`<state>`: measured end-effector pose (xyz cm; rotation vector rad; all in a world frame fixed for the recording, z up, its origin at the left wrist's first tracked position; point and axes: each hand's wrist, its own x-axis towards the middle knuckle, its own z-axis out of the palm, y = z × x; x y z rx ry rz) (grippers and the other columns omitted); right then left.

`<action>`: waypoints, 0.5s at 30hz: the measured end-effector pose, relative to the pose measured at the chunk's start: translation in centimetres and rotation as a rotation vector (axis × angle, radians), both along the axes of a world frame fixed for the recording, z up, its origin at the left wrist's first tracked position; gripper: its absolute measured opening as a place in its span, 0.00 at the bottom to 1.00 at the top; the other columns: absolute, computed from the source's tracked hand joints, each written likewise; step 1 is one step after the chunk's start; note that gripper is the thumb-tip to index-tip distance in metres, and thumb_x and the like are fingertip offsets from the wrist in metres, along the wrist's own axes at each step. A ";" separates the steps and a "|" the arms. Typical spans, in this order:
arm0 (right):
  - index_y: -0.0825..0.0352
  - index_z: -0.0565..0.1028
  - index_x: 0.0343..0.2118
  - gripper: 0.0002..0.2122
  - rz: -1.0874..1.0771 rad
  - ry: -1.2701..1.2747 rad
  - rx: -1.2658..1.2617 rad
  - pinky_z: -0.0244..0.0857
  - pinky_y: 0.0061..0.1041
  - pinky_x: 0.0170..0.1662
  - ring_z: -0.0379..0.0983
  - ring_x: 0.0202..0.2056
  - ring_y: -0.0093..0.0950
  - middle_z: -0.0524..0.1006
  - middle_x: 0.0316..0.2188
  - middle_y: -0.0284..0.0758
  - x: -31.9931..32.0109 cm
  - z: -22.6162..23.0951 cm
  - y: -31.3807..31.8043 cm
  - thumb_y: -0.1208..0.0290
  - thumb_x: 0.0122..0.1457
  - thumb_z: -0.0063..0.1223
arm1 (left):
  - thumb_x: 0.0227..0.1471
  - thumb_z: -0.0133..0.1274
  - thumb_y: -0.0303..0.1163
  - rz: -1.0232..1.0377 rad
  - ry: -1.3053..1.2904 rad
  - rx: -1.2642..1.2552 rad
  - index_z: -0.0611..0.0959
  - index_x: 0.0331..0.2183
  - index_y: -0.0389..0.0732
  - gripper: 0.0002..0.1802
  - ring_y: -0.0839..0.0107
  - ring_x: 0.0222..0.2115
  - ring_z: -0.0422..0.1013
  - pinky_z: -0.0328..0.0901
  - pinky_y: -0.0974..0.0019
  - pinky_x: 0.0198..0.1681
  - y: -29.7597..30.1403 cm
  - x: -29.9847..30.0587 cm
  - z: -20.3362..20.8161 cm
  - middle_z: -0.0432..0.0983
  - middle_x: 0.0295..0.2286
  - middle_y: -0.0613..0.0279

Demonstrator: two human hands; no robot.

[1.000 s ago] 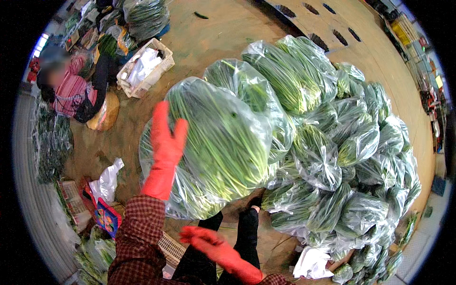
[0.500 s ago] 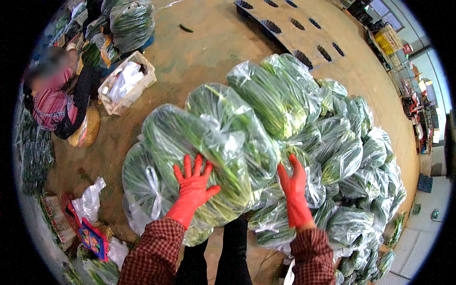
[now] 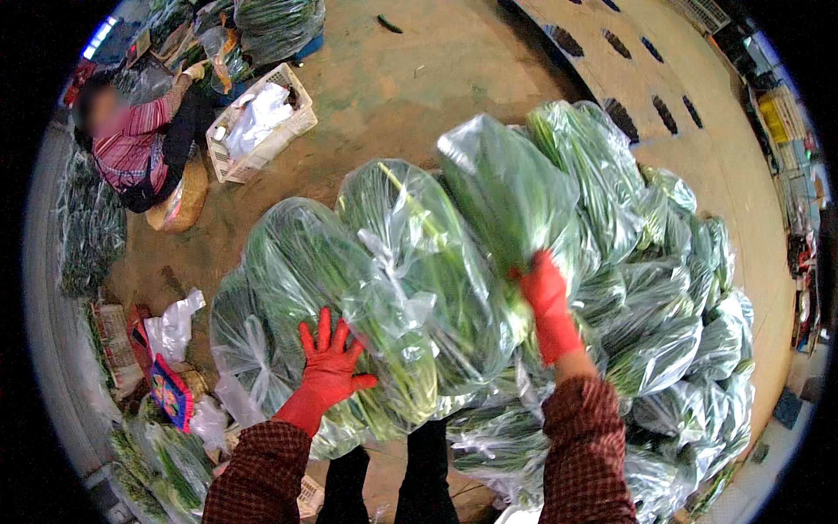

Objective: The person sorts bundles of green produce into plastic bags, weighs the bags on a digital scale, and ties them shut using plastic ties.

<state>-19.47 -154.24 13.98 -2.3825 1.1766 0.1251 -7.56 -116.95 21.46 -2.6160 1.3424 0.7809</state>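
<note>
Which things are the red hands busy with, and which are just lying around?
Seem in use:
- left hand, spread on a clear bag of greens
- right hand, at the lower end of another greens bag

Seem just lying about:
- cream crate with white plastic inside
- small green thing on the floor
- colourful pad with a pink edge

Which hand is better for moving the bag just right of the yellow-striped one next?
Probably the right hand: it is already at that bag's lower end, though blur hides its grip. The left hand is spread over another bag, with the yellow-striped bag in between.
</note>
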 end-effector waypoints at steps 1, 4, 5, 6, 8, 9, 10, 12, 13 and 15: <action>0.64 0.67 0.38 0.19 0.133 -0.014 -0.063 0.67 0.37 0.37 0.72 0.37 0.43 0.74 0.33 0.43 -0.9 -0.9 2.4 0.65 0.44 0.59 | 0.31 0.55 0.65 0.017 0.007 0.000 0.70 0.52 0.50 0.47 0.40 0.60 0.29 0.23 0.29 0.55 0.0 -0.4 0.0 0.46 0.58 0.50; 0.61 0.68 0.33 0.08 0.422 -0.062 -0.161 0.67 0.38 0.30 0.73 0.31 0.41 0.73 0.26 0.38 -4.2 -1.9 6.9 0.73 0.47 0.49 | 0.31 0.56 0.63 0.046 0.022 0.023 0.69 0.52 0.49 0.46 0.43 0.61 0.30 0.23 0.29 0.55 0.7 -0.1 0.0 0.47 0.59 0.52; 0.62 0.68 0.32 0.08 0.412 0.059 -0.138 0.67 0.39 0.28 0.73 0.29 0.41 0.73 0.26 0.39 -5.7 -2.4 6.8 0.73 0.47 0.48 | 0.31 0.56 0.63 0.043 0.044 0.026 0.70 0.52 0.49 0.46 0.43 0.61 0.30 0.23 0.29 0.54 0.5 -0.1 -0.3 0.47 0.59 0.52; 0.62 0.67 0.31 0.07 0.405 0.188 -0.115 0.66 0.40 0.27 0.73 0.28 0.41 0.73 0.25 0.40 -7.2 -2.9 5.8 0.73 0.48 0.47 | 0.31 0.56 0.63 0.044 0.074 0.030 0.70 0.51 0.49 0.46 0.43 0.61 0.30 0.23 0.29 0.54 0.2 -0.5 -0.5 0.47 0.59 0.52; 0.62 0.68 0.33 0.09 0.243 0.071 -0.077 0.66 0.40 0.34 0.73 0.34 0.45 0.75 0.29 0.42 -9.8 -4.5 3.1 0.68 0.50 0.51 | 0.32 0.56 0.62 0.036 0.090 -0.017 0.71 0.51 0.48 0.45 0.45 0.61 0.30 0.24 0.29 0.55 -0.8 -0.5 -0.1 0.46 0.59 0.53; 0.63 0.68 0.35 0.12 0.155 0.115 -0.049 0.66 0.40 0.35 0.72 0.35 0.45 0.75 0.30 0.44 -8.9 -3.9 2.1 0.67 0.48 0.55 | 0.32 0.56 0.62 0.042 0.077 -0.037 0.70 0.52 0.48 0.45 0.45 0.61 0.30 0.25 0.29 0.55 -1.2 -0.5 -0.2 0.46 0.59 0.53; 0.63 0.68 0.36 0.16 0.068 0.161 -0.023 0.65 0.40 0.36 0.72 0.36 0.46 0.75 0.32 0.45 -7.5 -3.6 1.3 0.67 0.46 0.59 | 0.33 0.55 0.62 0.049 0.064 -0.058 0.70 0.52 0.49 0.45 0.46 0.61 0.29 0.25 0.29 0.55 -1.6 -0.4 -0.2 0.46 0.59 0.53; 0.63 0.68 0.38 0.21 0.097 0.297 -0.107 0.65 0.41 0.37 0.72 0.38 0.46 0.76 0.33 0.45 -4.6 -2.1 -0.1 0.67 0.40 0.65 | 0.33 0.55 0.61 0.063 0.080 -0.054 0.66 0.55 0.51 0.47 0.48 0.62 0.30 0.26 0.30 0.55 -2.6 -0.4 -0.2 0.44 0.60 0.56; 0.64 0.68 0.39 0.24 0.065 0.419 -0.049 0.66 0.39 0.39 0.72 0.40 0.45 0.76 0.35 0.45 -2.5 -1.1 -0.4 0.64 0.39 0.66 | 0.33 0.55 0.61 0.076 0.069 -0.079 0.65 0.55 0.52 0.47 0.48 0.62 0.30 0.26 0.30 0.55 -2.8 -0.4 -0.1 0.44 0.60 0.56; 0.65 0.68 0.40 0.26 0.097 0.513 -0.039 0.67 0.38 0.41 0.72 0.41 0.44 0.75 0.37 0.45 -1.4 0.1 0.0 0.60 0.40 0.66 | 0.33 0.55 0.62 0.080 0.067 -0.097 0.61 0.57 0.54 0.50 0.49 0.62 0.31 0.26 0.30 0.56 -2.7 -0.3 0.4 0.43 0.61 0.59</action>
